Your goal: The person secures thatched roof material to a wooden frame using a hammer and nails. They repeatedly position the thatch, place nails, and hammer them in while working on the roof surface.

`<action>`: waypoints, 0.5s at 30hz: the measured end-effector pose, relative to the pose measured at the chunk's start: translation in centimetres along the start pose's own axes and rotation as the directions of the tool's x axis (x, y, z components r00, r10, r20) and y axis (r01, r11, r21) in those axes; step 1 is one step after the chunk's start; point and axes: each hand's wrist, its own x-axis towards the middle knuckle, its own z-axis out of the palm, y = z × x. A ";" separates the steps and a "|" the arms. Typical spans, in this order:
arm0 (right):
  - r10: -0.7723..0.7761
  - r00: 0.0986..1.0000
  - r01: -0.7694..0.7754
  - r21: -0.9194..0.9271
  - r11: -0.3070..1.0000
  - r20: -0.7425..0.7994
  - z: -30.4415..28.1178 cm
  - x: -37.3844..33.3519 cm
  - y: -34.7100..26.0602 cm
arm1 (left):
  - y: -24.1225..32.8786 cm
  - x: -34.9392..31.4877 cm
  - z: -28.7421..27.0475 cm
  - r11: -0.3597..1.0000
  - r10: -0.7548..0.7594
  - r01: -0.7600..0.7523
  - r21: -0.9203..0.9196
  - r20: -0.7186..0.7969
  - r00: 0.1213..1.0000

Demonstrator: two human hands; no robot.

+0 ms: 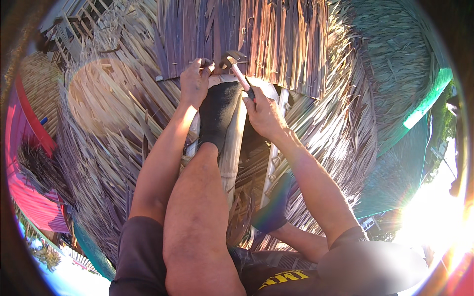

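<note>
My right hand is wrapped round the dark grip of a hammer, whose metal head points up and left, close to the lower edge of a brown thatch panel. Left of the hammer head, my left hand is raised with thumb and fingers pinched together. Something small and pale shows at its fingertips, too small to make out. Below and between the hands, my foot in a black sock or shoe rests against a bamboo pole.
Dry thatch slopes away on both sides. A light rail runs beside a gap showing more thatch, near my other dark-covered foot. A red roof lies at left, green netting at right. Sun glare whitens the lower right.
</note>
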 end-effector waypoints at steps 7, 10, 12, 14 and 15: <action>-0.207 0.974 0.209 0.010 0.978 -0.096 -2.4 -1.3 -3.0 | -2.1 0.2 0.9 0.936 0.158 -0.168 0.311 0.055 0.986; -0.247 0.964 0.244 -0.043 0.969 -0.097 -3.0 -1.3 -4.1 | -2.2 0.3 0.8 0.929 0.165 -0.176 0.324 0.062 0.984; -0.148 0.989 0.144 -0.148 0.978 -0.014 -2.8 -0.8 -4.2 | -2.1 0.3 0.8 0.918 0.168 -0.185 0.350 0.078 0.983; 0.061 0.988 -0.020 -0.273 0.962 0.143 -2.4 -0.3 -4.0 | -2.0 0.3 0.7 0.915 0.166 -0.178 0.361 0.065 0.984; 0.031 0.992 0.002 -0.268 0.963 0.120 -2.2 -0.3 -3.8 | -2.0 0.2 0.8 0.912 0.160 -0.173 0.371 0.066 0.985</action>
